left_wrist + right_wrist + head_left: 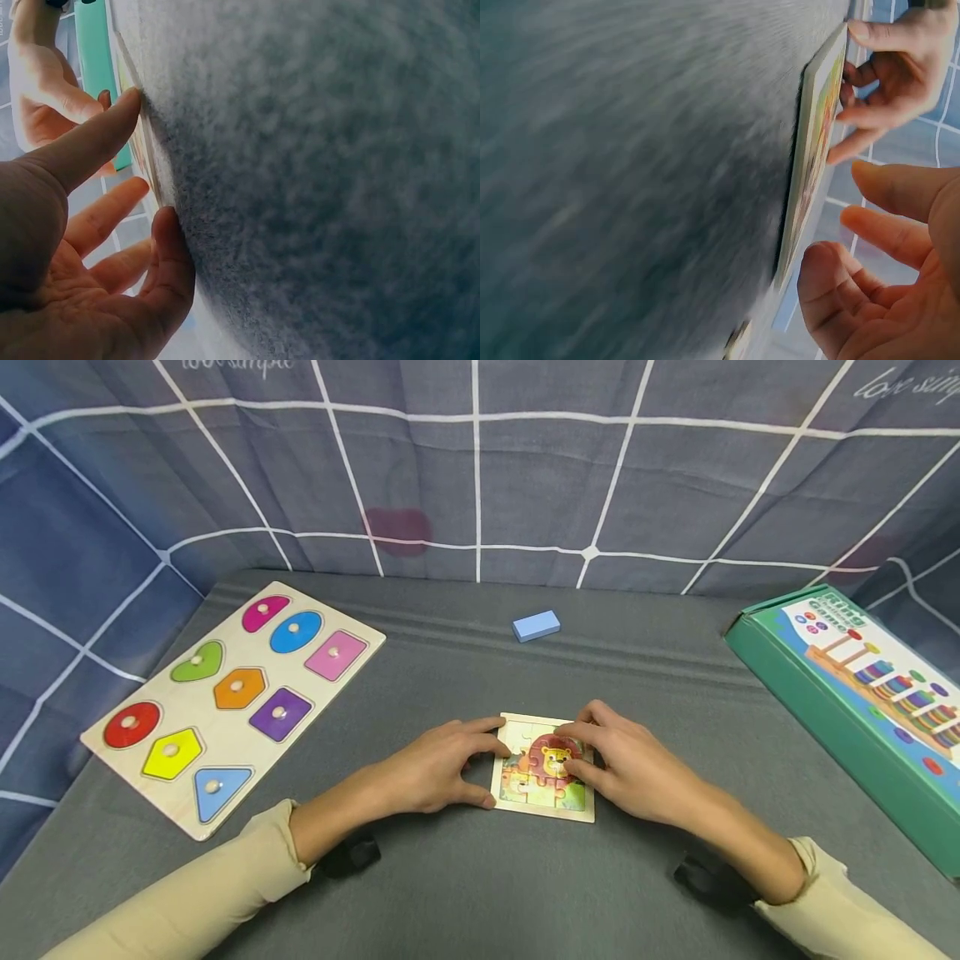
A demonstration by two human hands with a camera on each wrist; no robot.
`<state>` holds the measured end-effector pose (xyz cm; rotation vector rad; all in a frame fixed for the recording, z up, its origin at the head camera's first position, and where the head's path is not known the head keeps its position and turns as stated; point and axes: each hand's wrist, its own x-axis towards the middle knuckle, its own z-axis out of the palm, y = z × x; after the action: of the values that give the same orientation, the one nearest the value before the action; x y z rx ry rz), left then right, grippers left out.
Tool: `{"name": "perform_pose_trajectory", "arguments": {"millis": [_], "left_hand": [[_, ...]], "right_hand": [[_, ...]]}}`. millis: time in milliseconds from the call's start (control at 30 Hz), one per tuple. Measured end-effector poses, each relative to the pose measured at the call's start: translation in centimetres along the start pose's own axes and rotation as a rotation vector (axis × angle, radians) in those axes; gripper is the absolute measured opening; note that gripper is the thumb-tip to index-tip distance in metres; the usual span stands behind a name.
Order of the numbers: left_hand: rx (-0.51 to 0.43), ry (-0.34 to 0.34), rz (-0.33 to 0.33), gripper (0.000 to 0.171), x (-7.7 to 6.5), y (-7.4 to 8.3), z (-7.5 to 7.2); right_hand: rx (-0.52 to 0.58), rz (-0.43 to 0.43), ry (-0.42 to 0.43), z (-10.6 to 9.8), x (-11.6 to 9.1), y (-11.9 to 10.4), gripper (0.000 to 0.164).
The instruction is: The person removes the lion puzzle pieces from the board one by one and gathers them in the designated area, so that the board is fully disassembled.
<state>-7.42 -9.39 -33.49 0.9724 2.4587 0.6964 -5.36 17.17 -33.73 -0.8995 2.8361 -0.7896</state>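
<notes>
A small square jigsaw puzzle (543, 768) with a lion picture and a pale wooden frame lies flat on the grey table. My left hand (442, 766) touches the frame's left side, thumb at the near corner and fingertips at the far one. Over the puzzle's right side is my right hand (626, 764), its fingertips above the lion and covering part of the picture. From the right wrist, the right fingers (885, 184) are spread with nothing gripped between them. A small thin pale piece (739, 339) lies past the puzzle's end in that view.
A wooden shape board (217, 747) with colourful knobbed pieces lies at the left. Behind the puzzle is a light blue block (536, 626). A green toy box (817, 718) stands at the right. A blue checked cloth (420, 468) hangs along the back.
</notes>
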Motion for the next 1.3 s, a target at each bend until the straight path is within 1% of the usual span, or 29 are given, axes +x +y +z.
{"name": "perform_pose_trajectory", "arguments": {"millis": [200, 333, 700, 800, 1033, 1300], "left_hand": [[0.007, 0.006, 0.015, 0.053, 0.0, -0.1, -0.1], [0.003, 0.003, 0.015, 0.053, 0.0, -0.1, -0.1], [-0.009, 0.011, 0.018, 0.052, -0.1, -0.1, -0.1], [-0.005, 0.013, 0.02, 0.052, -0.1, -0.1, -0.1], [0.0, 0.009, 0.023, 0.053, -0.1, 0.0, -0.2], [0.002, 0.011, 0.028, 0.053, 0.0, -0.1, -0.1]], "right_hand": [[0.027, -0.004, -0.044, 0.7, 1.5, -0.7, 0.033], [0.055, 0.013, -0.084, 1.0, 2.2, -0.9, 0.034], [0.054, 0.058, -0.172, 1.0, 3.4, -1.0, 0.037], [0.056, 0.07, -0.169, 1.0, 3.5, -1.0, 0.036], [0.047, 0.094, -0.121, 1.1, 3.5, -0.9, 0.035], [0.033, 0.074, -0.108, 1.1, 3.4, -0.8, 0.037]]}}
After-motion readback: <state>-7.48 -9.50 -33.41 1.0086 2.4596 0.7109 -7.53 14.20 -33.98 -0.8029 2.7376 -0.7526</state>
